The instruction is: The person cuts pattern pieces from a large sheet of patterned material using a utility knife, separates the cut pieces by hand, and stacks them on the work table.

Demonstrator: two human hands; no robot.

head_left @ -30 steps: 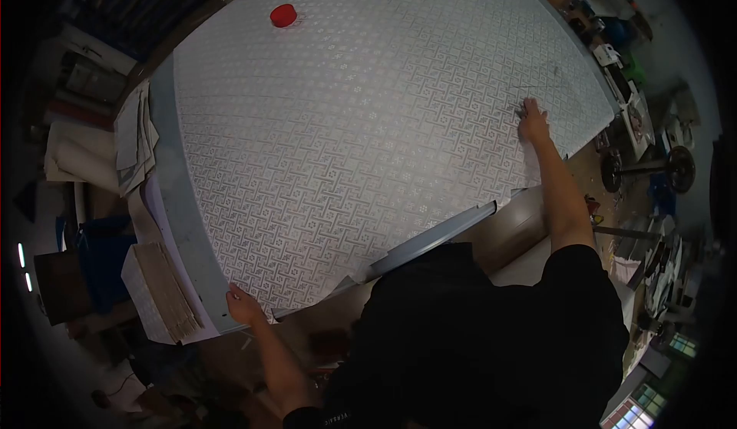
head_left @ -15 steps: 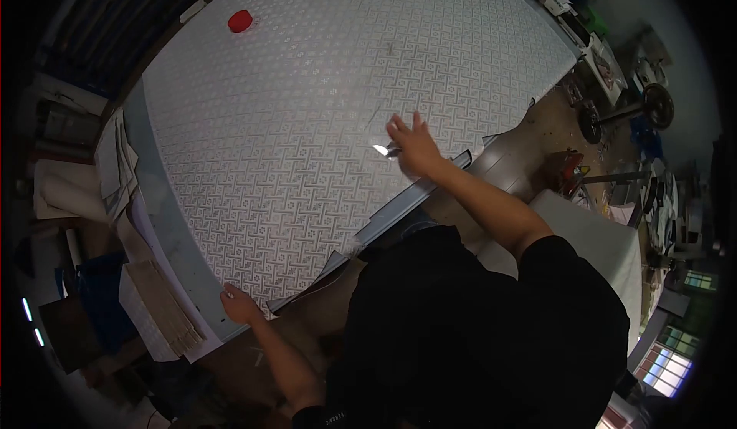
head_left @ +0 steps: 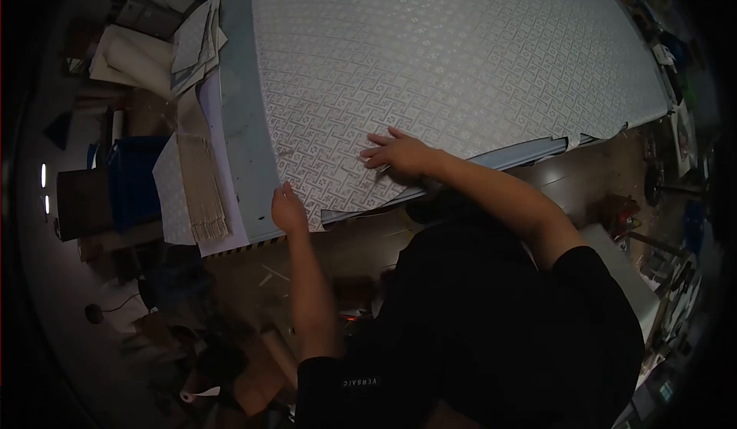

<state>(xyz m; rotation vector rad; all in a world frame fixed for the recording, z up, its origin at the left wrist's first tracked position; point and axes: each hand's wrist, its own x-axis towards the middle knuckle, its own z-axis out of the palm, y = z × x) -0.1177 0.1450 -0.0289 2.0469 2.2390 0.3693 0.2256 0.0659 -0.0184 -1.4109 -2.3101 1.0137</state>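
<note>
A wide pale sheet [head_left: 338, 106] with a silvery lattice pattern covers most of the table. At its near left corner, my left hand [head_left: 289, 210] is closed, fingertips pinching the sheet's edge. My right hand [head_left: 399, 155] lies on the sheet to the right, its fingers spread. Under the thumb side of that hand shows the tip of a small metal tool [head_left: 383, 168]; most of it is hidden by the palm. Along the front, the sheet has a ragged, torn-looking edge over the blue-grey table rim [head_left: 514, 155].
A bare blue-grey strip of table [head_left: 247, 122] runs down the left side. Beyond it are a stack of folded brownish sheets [head_left: 203, 191], a white roll [head_left: 134, 62] and a blue bin [head_left: 138, 175]. Clutter lies on the floor below.
My view has swung left, and the red round object is out of sight. My right hand has moved toward the near left corner, closer to my left hand, which stays at the sheet's edge.
</note>
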